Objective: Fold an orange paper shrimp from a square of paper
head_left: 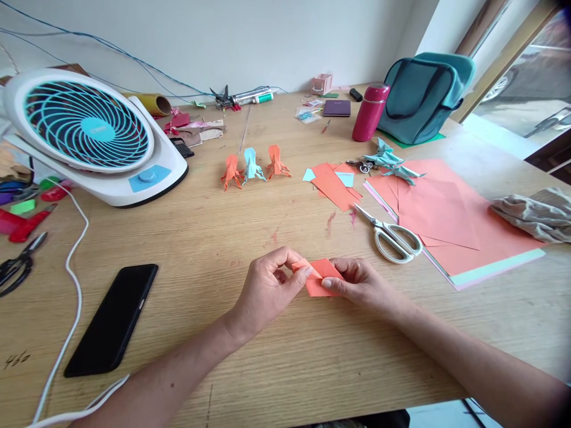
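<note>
A small folded piece of orange paper (320,278) lies low over the wooden table (214,238), pinched from both sides. My left hand (267,288) grips its left edge between thumb and fingers. My right hand (361,284) holds its right side, thumb pressed on top. Beyond them stand three finished paper figures (254,166), two orange and one light blue. Two more light blue paper figures (390,163) rest on the orange sheets at the right.
White-handled scissors (395,238) lie beside a stack of orange paper sheets (455,220). A black phone (111,318) and a white cable (74,279) are at the left, a white-and-teal fan (89,134) behind. A red bottle (370,113), teal bag (423,95) and grey cloth (535,211) sit right.
</note>
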Demonstrator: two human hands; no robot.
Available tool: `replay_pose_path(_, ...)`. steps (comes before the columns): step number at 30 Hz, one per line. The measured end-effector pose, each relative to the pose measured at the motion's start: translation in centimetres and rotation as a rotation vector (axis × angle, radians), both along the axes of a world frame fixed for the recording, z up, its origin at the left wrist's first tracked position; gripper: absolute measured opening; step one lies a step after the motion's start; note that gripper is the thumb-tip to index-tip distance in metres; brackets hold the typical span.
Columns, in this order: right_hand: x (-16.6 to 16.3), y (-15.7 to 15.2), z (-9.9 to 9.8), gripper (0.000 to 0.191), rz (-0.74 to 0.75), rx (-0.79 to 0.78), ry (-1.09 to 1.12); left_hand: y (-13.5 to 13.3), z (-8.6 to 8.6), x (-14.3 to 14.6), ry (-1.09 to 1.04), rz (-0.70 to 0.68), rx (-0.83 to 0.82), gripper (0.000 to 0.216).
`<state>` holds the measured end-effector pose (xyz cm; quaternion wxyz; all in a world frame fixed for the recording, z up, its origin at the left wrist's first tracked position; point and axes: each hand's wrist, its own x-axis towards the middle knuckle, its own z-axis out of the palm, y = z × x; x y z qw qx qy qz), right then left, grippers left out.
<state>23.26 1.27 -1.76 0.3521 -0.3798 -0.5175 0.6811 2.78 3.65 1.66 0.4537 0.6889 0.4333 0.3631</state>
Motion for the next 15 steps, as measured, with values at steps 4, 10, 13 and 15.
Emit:
replay_pose_path(4, 0.0, 0.0, -0.4, 0.038, 0.012, -0.014, 0.007, 0.2, 0.2, -0.2, -0.010, -0.013, -0.002, 0.017)
replay_pose_path(10, -0.2, -0.1, -0.7, 0.033, 0.000, 0.052, 0.011, 0.2, 0.1, -0.2, 0.001, -0.036, 0.049, 0.005)
replay_pose_path(13, -0.2, -0.1, -1.0, 0.031, -0.002, 0.070, 0.010, 0.1, 0.1, 0.0, 0.013, -0.031, 0.072, 0.008)
replay_pose_path(15, -0.1, 0.0, -1.2, 0.031, -0.019, 0.064, 0.006, 0.0, 0.1, 0.1, 0.012, -0.030, 0.074, 0.011)
